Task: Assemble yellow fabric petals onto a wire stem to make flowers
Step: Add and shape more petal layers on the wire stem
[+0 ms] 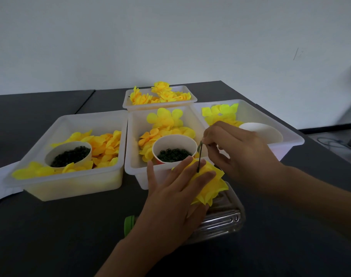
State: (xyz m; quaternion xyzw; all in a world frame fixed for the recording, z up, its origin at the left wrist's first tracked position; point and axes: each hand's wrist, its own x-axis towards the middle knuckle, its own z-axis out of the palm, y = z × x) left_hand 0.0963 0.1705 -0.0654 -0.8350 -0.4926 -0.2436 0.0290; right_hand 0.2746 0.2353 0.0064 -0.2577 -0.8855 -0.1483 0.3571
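Head view: our left hand (175, 193) lies flat on the petals (209, 183), right hand (238, 152) pinches the wire stem (199, 159); we reckon a slip bends it.

I am sitting at what looks like a small craft-assembly workroom or plain office rather than a home. I am working at a dark grey table (50, 226) pushed against a bare white wall (170, 37). White plastic bins (70, 188) are sorting loose yellow petals (104, 144) and finished flowers (160, 92) in bulk, and paper cups (173, 139) are holding small dark rings (172, 153). Cables (330, 141) are trailing on the floor at the right.
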